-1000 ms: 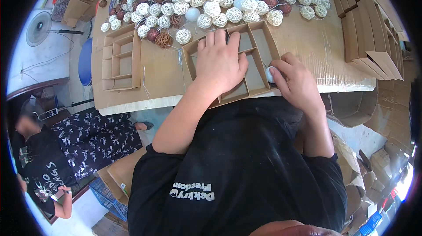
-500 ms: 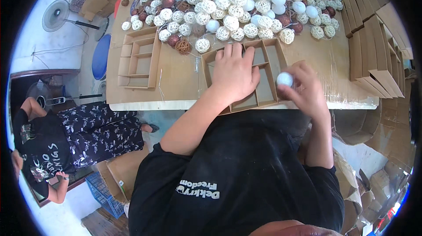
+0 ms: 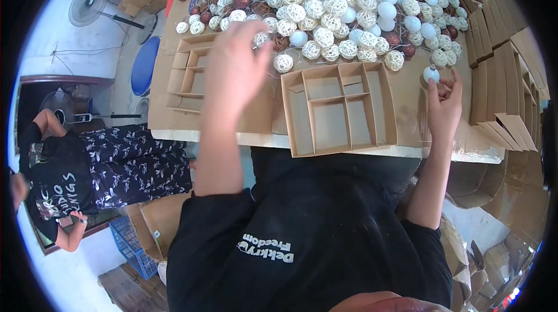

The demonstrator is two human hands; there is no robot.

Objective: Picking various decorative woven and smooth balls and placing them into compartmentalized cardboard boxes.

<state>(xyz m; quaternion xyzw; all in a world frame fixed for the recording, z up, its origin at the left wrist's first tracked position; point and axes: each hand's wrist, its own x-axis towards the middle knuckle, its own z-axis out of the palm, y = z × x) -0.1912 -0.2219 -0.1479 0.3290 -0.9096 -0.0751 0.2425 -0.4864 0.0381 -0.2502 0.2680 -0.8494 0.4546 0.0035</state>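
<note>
Over the left front of a ball pile, my left hand (image 3: 238,53) is blurred by motion, thumb and index finger apart. A cream wicker ball (image 3: 261,39) shows in the gap between them; the palm side is hidden. Out to the right, my right hand (image 3: 445,102) pinches a smooth white ball (image 3: 431,74) with a small metal cap on top. Between my hands lies a shallow cardboard divider tray (image 3: 343,152) with several compartments, its near edge over the table edge. The compartments hold no balls.
The pile (image 3: 334,6) of cream, white and dark red balls on wires covers the table's far side. Another divider tray (image 3: 177,88) lies left. Cardboard trays (image 3: 503,94) are stacked at right. A person (image 3: 64,184) stands at left near a fan (image 3: 87,5) and blue stool (image 3: 145,66).
My left hand has left the tray and moved up and left to the pile. My right hand has carried the white ball away from the tray, to the right and farther back. The view has shifted slightly.
</note>
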